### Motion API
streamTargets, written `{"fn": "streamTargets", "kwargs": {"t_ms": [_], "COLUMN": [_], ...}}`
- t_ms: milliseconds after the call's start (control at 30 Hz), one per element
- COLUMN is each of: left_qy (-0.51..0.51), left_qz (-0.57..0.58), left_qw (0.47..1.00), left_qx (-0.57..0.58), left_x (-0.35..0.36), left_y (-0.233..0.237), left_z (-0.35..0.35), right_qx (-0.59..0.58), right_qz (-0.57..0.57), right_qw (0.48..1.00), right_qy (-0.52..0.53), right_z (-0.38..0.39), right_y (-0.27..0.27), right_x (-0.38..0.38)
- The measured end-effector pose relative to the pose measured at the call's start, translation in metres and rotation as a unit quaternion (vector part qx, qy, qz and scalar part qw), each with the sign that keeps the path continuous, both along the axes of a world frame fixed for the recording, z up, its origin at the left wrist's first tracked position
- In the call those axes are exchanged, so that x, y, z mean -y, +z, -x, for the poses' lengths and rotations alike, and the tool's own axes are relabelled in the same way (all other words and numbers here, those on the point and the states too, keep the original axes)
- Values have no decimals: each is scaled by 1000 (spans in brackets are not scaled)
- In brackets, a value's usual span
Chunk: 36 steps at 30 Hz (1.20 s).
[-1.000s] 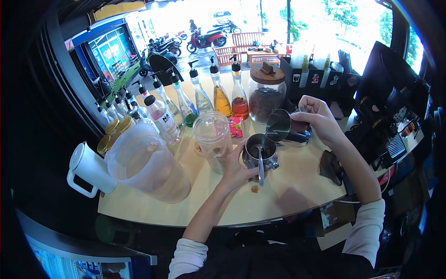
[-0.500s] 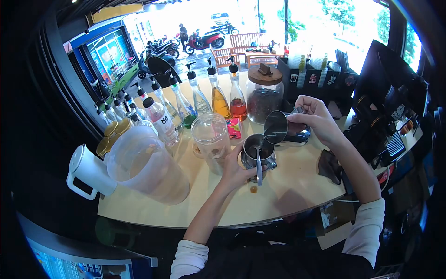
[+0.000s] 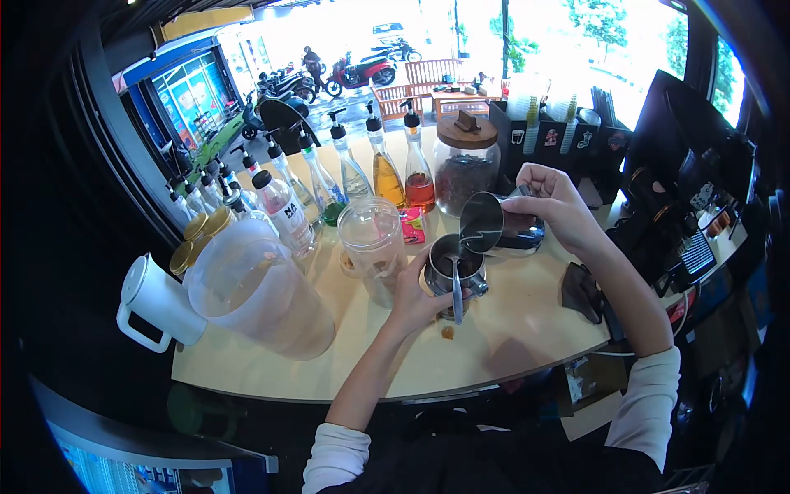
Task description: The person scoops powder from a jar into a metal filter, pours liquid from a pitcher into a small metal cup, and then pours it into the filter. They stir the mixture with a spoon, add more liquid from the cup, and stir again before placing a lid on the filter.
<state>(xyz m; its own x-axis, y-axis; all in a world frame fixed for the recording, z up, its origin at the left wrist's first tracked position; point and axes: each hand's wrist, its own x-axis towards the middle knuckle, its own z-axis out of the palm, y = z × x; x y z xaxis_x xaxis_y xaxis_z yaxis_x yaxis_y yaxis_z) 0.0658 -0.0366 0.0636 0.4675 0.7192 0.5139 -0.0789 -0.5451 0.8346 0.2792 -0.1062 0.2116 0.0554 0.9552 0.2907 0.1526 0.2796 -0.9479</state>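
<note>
My left hand (image 3: 417, 298) is wrapped round a metal cup (image 3: 440, 272) that stands near the front of the counter. A spoon (image 3: 457, 296) rests in the cup, its handle hanging out over the near rim. My right hand (image 3: 550, 206) grips a small steel pitcher (image 3: 483, 222), which is tilted with its mouth over the cup's rim. Dark contents show inside the cup. Just left of my left hand is a clear plastic jar (image 3: 372, 235). A small brown spot (image 3: 448, 333) lies on the counter below the cup.
Pump bottles (image 3: 387, 169) line the counter's far side beside a wooden-lidded jar (image 3: 467, 177). A large translucent container (image 3: 263, 292) and a white jug (image 3: 158, 305) stand left. A dark cloth (image 3: 582, 294) lies right. Outside, a person (image 3: 312, 67) stands by motorbikes.
The pitcher and my right hand have shifted slightly left, closer over the cup. The person outside has moved a little left. The camera view has shifted slightly.
</note>
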Motion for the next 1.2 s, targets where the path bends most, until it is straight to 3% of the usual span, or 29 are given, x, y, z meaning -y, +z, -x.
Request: {"fn": "streamTargets", "kwargs": {"t_ms": [467,667,733,867,933,967,1033,1200], "left_qy": [-4,77,162,187,123,126,136,175], "left_qz": [5,-99,-107,-159,-326,-324,-434,-421], "left_qw": [1000,992,981,968,929,929,883,883], "left_qx": [9,25,21,-47,-124,-125,-114,-114], "left_x": [3,18,34,48,42,39,33,33], "left_y": [0,3,13,28,37,39,44,67], "left_z": [0,5,15,27,26,24,20,25], "right_qx": [-17,-19,-35,-44,-43,-53,-53,-53], "right_qz": [-7,-16,-10,-14,-30,-31,-32,-23], "right_qw": [1000,1000,999,999,999,998,998,998], "right_qy": [11,0,-10,-10,1,-7,0,-5], "right_z": [1,-16,-19,-28,-32,-29,-32,-23], "right_y": [2,-5,-5,-12,-16,-16,-19,-12], "right_x": [-6,-4,0,0,-2,0,-2,2]}}
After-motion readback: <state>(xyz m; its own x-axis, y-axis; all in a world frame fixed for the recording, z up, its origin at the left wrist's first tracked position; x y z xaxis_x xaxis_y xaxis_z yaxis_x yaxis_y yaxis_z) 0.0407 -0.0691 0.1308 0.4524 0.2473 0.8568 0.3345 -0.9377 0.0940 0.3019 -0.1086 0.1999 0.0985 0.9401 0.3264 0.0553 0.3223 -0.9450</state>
